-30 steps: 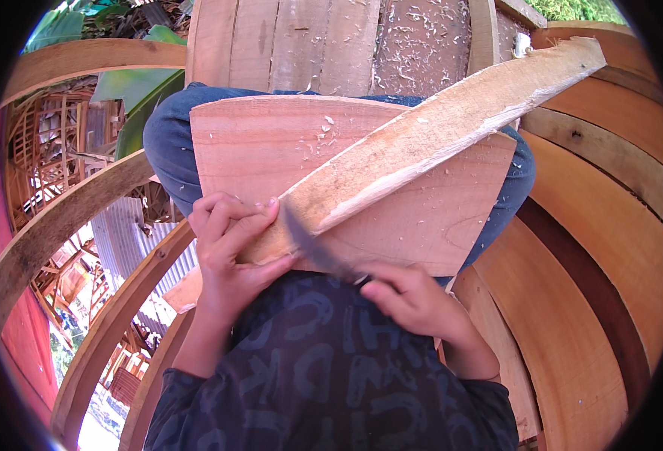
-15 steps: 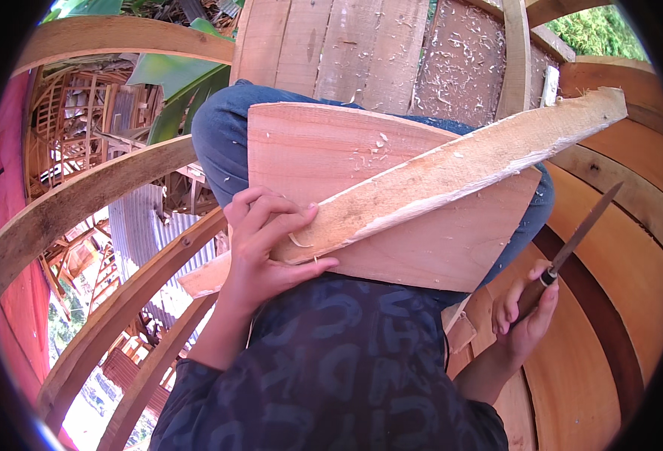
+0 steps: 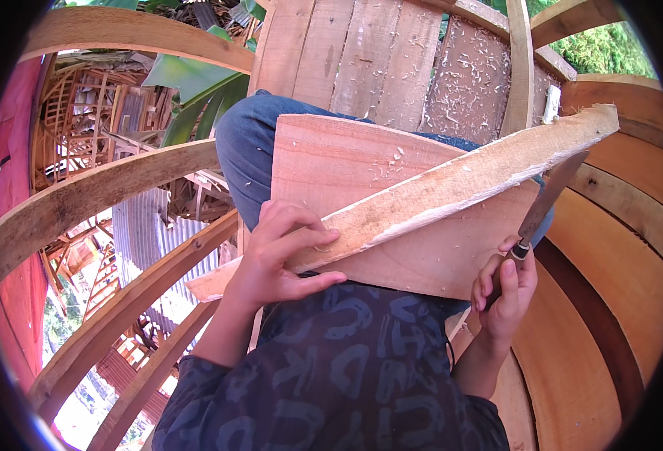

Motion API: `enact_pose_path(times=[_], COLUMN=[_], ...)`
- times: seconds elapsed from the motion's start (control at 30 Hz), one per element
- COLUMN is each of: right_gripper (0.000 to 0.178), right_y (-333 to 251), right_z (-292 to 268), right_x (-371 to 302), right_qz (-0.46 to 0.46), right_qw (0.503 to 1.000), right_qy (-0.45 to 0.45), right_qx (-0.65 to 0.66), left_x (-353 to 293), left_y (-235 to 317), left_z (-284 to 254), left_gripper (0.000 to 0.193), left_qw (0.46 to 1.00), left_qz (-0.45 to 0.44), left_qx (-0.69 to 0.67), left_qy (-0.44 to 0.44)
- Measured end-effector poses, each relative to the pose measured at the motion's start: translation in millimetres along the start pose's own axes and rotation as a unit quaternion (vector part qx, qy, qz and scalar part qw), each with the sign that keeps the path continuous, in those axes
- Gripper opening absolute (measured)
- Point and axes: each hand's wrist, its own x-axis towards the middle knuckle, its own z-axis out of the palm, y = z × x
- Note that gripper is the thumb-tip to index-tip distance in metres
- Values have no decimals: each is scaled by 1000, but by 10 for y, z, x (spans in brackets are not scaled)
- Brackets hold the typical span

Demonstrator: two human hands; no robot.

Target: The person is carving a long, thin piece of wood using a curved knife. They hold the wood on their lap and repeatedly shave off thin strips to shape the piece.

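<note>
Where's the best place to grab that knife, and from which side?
Probably take the knife by its handle, coming from the person's near side, where the right hand wraps it. Its long blade points up and away from the body, so a grip there should keep fingers behind the blade.

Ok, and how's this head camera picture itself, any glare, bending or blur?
Head view: white glare washes out the lower-left background; same view: the wooden rails look bowed, likely partly fisheye; same view: the plank and knife look fairly sharp.

Wd strip (image 3: 451,181) – rough, matt, wd board (image 3: 429,246) – smooth w/ grain, metal blade (image 3: 551,200)
</note>
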Motion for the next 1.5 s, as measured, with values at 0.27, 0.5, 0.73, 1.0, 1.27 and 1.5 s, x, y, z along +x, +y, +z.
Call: enact_pose_path(times=[0.27, 0.5, 0.73, 1.0, 1.27, 1.5], right_gripper=[25, 21, 20, 19, 33, 19], right_y=[19, -13, -44, -31, 2, 272], right_z=[32, 78, 113, 102, 125, 26], right_x=[-22, -10, -52, -12, -77, -145], right_qz=[31, 49, 35, 50, 7, -127], right_qw=[999, 998, 998, 997, 999, 962], right_qy=[5, 2, -16, 3, 7, 120], right_qx=[-6, -41, -40, -50, -30, -211], left_x=[-72, 4, 723, 512, 850, 823], left_y=[75, 146, 506, 1236, 1759, 1494], left_z=[-75, -190, -274, -695, 260, 14], left_gripper=[19, 22, 42, 30, 16, 16], left_qw=[999, 995, 976, 976, 881, 940], left_qz=[18, 19, 7, 198, 286, 341], left_qx=[30, -90, 5, -65, -147, 24], left_qy=[-40, 45, 217, -65, 346, -16])
